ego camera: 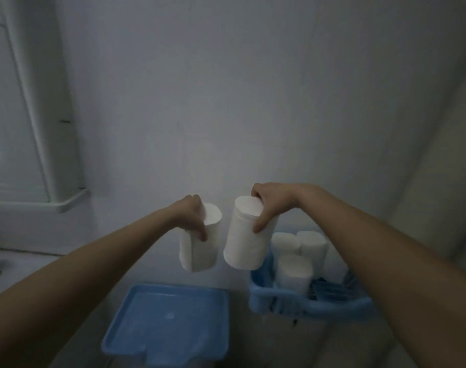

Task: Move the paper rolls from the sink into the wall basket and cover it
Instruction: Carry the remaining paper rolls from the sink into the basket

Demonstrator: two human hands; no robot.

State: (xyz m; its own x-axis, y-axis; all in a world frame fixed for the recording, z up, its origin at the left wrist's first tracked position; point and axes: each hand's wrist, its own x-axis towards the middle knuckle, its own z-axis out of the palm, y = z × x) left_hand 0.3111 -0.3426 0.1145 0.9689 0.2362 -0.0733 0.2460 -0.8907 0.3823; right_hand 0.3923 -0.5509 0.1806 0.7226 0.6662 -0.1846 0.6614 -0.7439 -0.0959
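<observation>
Both hands pinching paper rolls, left roll (pixel 199 243) upright, right roll (pixel 246 235) upright, tilted slightly

Both forearms are bare, with no sleeves in view. The left hand (pixel 190 215) and right hand (pixel 270 205) are uncovered, fingers slim. Nails look short.

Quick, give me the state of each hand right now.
Left hand: closed on a paper roll, held in the air.
Right hand: closed on another paper roll, held beside the blue basket.
</observation>
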